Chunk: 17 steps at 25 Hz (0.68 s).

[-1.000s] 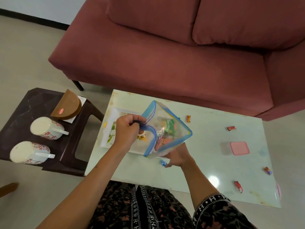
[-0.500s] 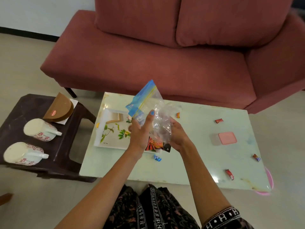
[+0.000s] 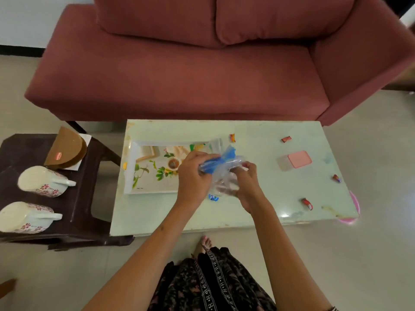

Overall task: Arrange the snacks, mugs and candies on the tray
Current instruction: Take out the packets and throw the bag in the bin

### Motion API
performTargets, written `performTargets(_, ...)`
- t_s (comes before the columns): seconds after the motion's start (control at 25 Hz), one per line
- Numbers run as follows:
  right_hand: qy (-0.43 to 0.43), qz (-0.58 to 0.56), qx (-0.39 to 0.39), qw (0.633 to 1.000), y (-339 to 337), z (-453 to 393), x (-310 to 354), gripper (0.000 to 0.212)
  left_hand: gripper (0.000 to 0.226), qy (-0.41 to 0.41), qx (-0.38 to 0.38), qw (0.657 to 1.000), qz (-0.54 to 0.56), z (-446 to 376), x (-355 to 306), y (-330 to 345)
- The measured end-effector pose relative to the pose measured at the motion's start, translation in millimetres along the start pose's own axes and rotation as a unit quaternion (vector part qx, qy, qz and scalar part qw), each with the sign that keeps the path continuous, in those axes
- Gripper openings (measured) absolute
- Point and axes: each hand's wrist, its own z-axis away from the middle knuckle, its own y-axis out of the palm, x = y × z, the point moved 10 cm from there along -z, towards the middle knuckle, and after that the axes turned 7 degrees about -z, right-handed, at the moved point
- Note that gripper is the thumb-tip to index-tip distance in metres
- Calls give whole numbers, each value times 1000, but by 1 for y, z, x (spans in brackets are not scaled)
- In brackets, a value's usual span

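A white tray (image 3: pixel 132 173) with a leaf print lies on the left half of the pale green table (image 3: pixel 258 140). Some snack packets (image 3: pixel 196 146) rest at its far right corner. My left hand (image 3: pixel 193 176) and my right hand (image 3: pixel 246 185) both grip a crumpled clear zip bag (image 3: pixel 221 163) with a blue strip, held just above the tray's right end. Wrapped candies lie loose on the table: a blue candy (image 3: pixel 213 197) under my hands, an orange candy (image 3: pixel 232 138), and red candies (image 3: pixel 286 139) (image 3: pixel 307 203) (image 3: pixel 336 178). Two floral mugs (image 3: pixel 42 181) (image 3: pixel 24 217) lie on their sides on the dark stool (image 3: pixel 83 198).
A small clear box with a pink lid (image 3: pixel 296 160) stands on the table's right part. A brown half-round holder (image 3: pixel 67 149) with white napkins sits at the stool's back. A red sofa (image 3: pixel 179 63) runs behind the table. A pink object (image 3: pixel 353 206) pokes out under the table's right corner.
The bag held snacks a second ago; then it was lifted and its contents lay on the tray. Now both hands have lowered it and scrunched it together.
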Motion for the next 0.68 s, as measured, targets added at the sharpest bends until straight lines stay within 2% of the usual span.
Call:
performTargets(0.08, 113, -55, 34, 991, -5, 19, -36, 30, 51, 38, 49, 997, -37, 20, -6, 24)
performTargets(0.12, 133, -76, 45, 987, -5, 25, -41, 32, 50, 53, 60, 995, -62, 26, -7, 30)
performTargets(0.24, 121, -191, 48, 973, -29, 43, -36, 31, 35, 147, 100, 973, -146, 57, -18, 55)
performTargets(0.36, 85, -170, 68, 979, -47, 56, -15, 32, 21, 228, 107, 944, -212, 68, -37, 79)
performTargets(0.44, 37, -101, 28, 994, -71, 60, -6, 39, 20, 261, 100, 934, -221, 75, -57, 100)
performTargets(0.52, -16, -53, -50, 997, -106, 65, 6, 44, 27, 277, 107, 934, -198, 84, -76, 123)
performTargets(0.68, -92, -37, -166, 981, -197, 75, 37, 29, 41, 213, 173, 958, -87, 104, -106, 178)
